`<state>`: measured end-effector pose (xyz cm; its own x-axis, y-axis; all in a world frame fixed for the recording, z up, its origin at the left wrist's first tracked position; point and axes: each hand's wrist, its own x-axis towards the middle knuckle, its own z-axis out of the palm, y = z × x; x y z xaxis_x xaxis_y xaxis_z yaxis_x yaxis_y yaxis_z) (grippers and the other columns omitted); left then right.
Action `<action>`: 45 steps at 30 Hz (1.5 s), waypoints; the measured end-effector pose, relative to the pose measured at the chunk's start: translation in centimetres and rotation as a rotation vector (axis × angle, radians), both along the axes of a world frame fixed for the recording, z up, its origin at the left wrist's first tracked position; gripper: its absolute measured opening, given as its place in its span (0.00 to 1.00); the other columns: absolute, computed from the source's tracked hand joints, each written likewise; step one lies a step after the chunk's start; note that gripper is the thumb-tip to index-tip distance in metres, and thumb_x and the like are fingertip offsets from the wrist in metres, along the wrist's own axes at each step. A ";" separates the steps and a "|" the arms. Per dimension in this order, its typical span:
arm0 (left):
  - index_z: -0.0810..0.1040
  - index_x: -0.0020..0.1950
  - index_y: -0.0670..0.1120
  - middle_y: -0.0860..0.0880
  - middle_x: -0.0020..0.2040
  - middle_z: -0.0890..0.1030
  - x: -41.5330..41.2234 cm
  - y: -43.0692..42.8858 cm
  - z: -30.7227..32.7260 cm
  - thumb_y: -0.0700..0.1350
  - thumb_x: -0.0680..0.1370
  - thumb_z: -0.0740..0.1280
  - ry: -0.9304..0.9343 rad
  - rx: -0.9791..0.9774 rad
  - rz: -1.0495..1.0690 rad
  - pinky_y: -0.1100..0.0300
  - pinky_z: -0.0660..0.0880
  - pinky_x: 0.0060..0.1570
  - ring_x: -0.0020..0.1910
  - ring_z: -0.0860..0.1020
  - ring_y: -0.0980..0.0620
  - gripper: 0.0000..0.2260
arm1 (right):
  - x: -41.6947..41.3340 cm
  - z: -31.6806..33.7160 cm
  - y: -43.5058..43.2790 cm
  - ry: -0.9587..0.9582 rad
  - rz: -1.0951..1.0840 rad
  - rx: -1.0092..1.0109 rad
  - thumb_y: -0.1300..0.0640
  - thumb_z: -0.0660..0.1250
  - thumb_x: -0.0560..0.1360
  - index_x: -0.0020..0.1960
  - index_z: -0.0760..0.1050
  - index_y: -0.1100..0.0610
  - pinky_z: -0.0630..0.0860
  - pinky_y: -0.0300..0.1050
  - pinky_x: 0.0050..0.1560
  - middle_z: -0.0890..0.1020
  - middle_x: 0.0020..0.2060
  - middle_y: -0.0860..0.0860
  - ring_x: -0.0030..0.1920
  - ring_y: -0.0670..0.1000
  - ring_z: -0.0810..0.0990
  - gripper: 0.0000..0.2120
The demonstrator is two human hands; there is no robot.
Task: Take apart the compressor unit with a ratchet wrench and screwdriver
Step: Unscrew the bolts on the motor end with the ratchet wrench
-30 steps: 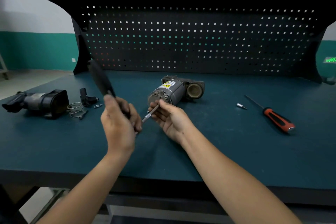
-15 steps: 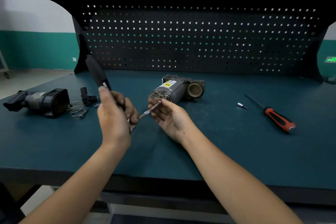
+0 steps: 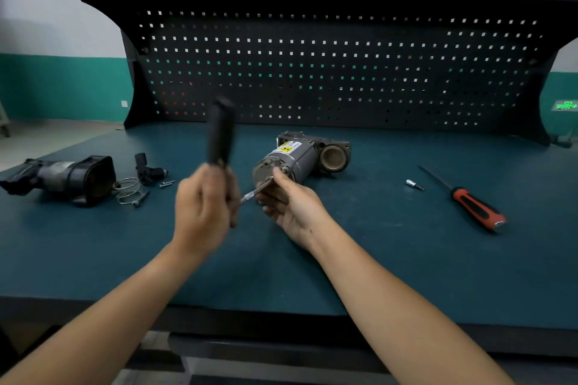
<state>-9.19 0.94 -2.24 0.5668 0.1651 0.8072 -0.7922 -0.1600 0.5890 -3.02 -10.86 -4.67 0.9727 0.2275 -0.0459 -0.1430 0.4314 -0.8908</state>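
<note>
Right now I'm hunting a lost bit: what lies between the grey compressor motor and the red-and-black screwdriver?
Only a small silver socket bit, close to the red-and-black screwdriver and well clear of the grey cylindrical compressor motor. The head view shows it.

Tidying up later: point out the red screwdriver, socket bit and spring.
red screwdriver [image 3: 475, 208], head view, on its handle.
socket bit [image 3: 412, 184], head view, on its body.
spring [image 3: 127, 192], head view, on its coils.

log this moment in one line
left hand: grips ratchet wrench | right hand: pinches extension at compressor | screwdriver: on bench
</note>
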 end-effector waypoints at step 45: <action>0.63 0.34 0.47 0.55 0.19 0.65 -1.0 -2.0 -1.9 0.59 0.78 0.52 0.116 -0.351 -0.110 0.69 0.60 0.20 0.17 0.62 0.56 0.19 | -0.4 0.2 0.0 0.078 0.059 0.149 0.55 0.57 0.80 0.44 0.75 0.56 0.76 0.35 0.33 0.84 0.31 0.48 0.32 0.45 0.83 0.11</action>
<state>-10.22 -1.09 -4.14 0.6809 0.3529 0.6418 -0.7181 0.1496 0.6796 -3.43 -10.90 -4.44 0.9522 0.2942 -0.0819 -0.2380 0.5470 -0.8026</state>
